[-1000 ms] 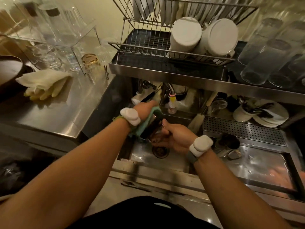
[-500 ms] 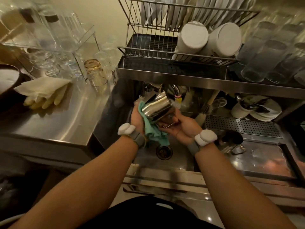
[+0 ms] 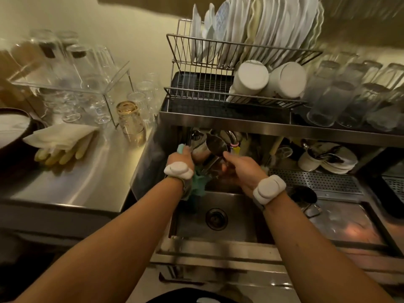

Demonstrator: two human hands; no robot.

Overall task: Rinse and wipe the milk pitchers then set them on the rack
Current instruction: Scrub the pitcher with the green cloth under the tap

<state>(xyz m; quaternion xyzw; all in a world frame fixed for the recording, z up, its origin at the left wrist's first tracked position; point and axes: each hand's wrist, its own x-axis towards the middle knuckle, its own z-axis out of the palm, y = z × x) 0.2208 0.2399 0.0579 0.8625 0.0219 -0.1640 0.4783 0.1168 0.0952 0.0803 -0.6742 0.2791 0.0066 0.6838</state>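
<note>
A shiny steel milk pitcher (image 3: 209, 147) is tilted above the sink (image 3: 238, 224), just below the shelf edge. My left hand (image 3: 182, 157) presses a teal cloth (image 3: 197, 182) against the pitcher's left side; the cloth hangs below my wrist. My right hand (image 3: 240, 167) grips the pitcher from the right and underneath. The wire dish rack (image 3: 196, 90) stands on the shelf above, holding white plates and two white cups (image 3: 269, 80), with free room on its left part.
Upturned glasses (image 3: 349, 101) stand to the right of the rack. On the left counter lie yellow gloves with a folded cloth (image 3: 59, 143), a gold-rimmed glass (image 3: 131, 121) and a glass rack. A perforated drain tray (image 3: 314, 181) and stacked dishes (image 3: 328, 158) sit right of the sink.
Both hands have lifted the pitcher up and away from the drain toward the shelf edge. The view tilted upward, bringing the plates in the rack into sight.
</note>
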